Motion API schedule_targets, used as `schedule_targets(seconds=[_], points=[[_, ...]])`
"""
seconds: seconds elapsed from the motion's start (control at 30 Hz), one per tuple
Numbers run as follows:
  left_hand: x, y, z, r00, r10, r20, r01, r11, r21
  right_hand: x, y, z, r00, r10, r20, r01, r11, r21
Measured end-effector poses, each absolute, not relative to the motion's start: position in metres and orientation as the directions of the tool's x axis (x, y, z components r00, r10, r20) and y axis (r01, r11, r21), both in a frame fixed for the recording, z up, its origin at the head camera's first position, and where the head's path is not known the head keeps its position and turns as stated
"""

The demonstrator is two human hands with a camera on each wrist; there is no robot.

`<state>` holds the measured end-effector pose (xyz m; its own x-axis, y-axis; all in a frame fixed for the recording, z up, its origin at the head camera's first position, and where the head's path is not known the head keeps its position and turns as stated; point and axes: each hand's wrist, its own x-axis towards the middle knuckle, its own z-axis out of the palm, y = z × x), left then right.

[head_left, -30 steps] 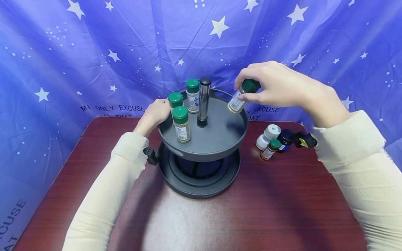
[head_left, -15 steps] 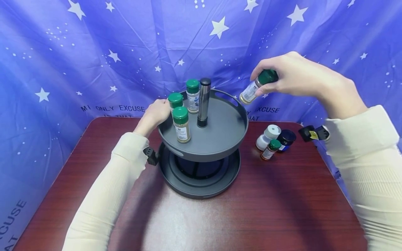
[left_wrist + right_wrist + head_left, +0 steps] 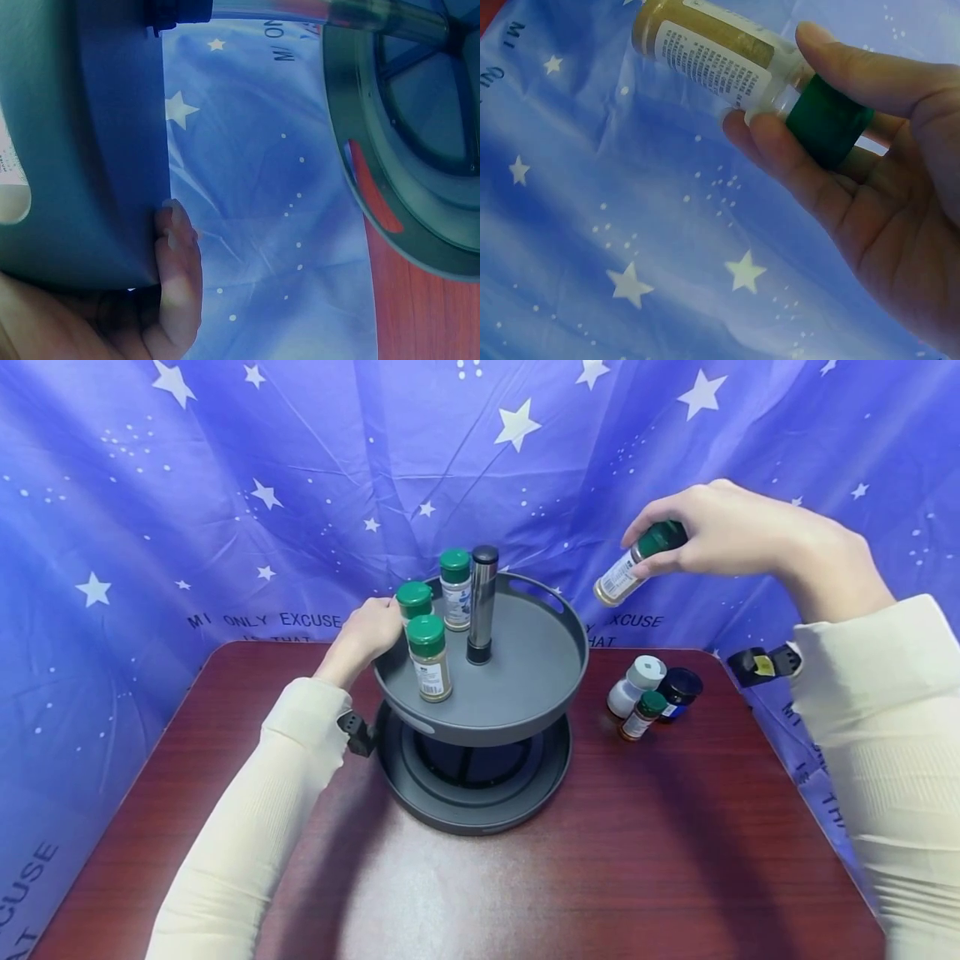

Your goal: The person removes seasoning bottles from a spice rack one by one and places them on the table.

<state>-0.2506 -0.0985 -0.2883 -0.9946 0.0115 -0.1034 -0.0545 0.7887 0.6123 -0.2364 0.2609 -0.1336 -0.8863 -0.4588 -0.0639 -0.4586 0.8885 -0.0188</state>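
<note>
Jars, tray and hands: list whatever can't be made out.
Head view: lower part of the leftmost jar, behind the front jar.
Head view: fingertips of the left hand, behind the leftmost jar and upper tray.
Head view: label wording on the dark jar, too small.
Right wrist view: fine print on the held jar, too blurred.
Left wrist view: rest of the upper tray, cut off by the left edge.

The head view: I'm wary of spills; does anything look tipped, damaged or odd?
Nothing stands out: no spill or damage shows. The green-capped clear cylindrical jar tilts, cap upward, but the right hand holds it midair. Three similar jars appear upright on the round grey upper tray.
</note>
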Motion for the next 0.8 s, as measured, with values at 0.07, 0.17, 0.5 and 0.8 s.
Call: schedule_targets(seconds=[0.07, 0.17, 0.5, 0.8], points=[[-0.251, -0.099, -0.288, -0.995, 0.012, -0.097, -0.050, 0.789, 0.613, -0.240, 0.266, -0.134, -0.890, -0.449, -0.082, -0.449, 0.893, -0.014], [-0.251, -0.099, -0.289, -0.995, 0.008, -0.099, -0.055, 0.784, 0.619, -0.244, 0.276, -0.136, -0.895, -0.430, -0.117, -0.432, 0.902, -0.011], [-0.252, -0.100, -0.291, -0.995, 0.004, -0.101, -0.060, 0.778, 0.626, -0.255, 0.296, -0.139, -0.898, -0.385, -0.214, -0.399, 0.917, 0.025], [-0.252, -0.100, -0.289, -0.995, 0.007, -0.101, -0.058, 0.779, 0.625, -0.260, 0.307, -0.145, -0.887, -0.349, -0.303, -0.370, 0.929, 0.014]])
